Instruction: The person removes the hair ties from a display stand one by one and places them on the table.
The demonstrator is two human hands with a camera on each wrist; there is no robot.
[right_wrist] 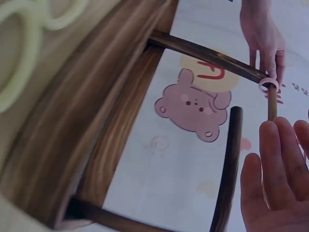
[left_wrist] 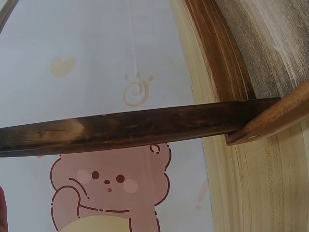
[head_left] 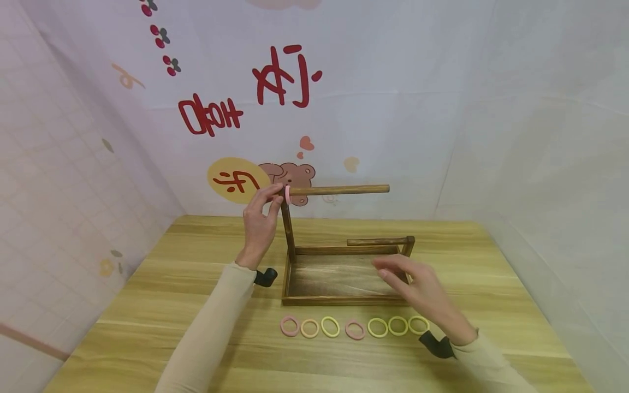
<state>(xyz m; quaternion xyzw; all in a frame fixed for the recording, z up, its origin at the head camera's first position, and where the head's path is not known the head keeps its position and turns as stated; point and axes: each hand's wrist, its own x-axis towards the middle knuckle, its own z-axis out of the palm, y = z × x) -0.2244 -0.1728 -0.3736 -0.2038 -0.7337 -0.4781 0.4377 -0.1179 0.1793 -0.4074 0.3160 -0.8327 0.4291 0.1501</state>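
Note:
A wooden rack point(head_left: 288, 229) stands on the table, with a long upper rod point(head_left: 344, 190) reaching right from its tall left post. One pink ring point(head_left: 288, 195) hangs round that rod, close against the post. My left hand point(head_left: 260, 224) pinches the top corner of the post beside this ring; in the right wrist view its fingertips touch that corner. My right hand point(head_left: 417, 281) is held over the tray's right part, fingers apart and nothing between them. Its relaxed fingers point(right_wrist: 275, 159) also show in the right wrist view. The left wrist view catches only the post point(left_wrist: 145, 126) and a sliver of hand.
Several rings lie in a row before the rack: a pink ring point(head_left: 289, 326), an orange ring point(head_left: 310, 328), a yellow ring point(head_left: 330, 327), another pink ring point(head_left: 355, 329) and more yellow rings point(head_left: 378, 328). A shorter lower rod point(head_left: 378, 242) points left from the right post.

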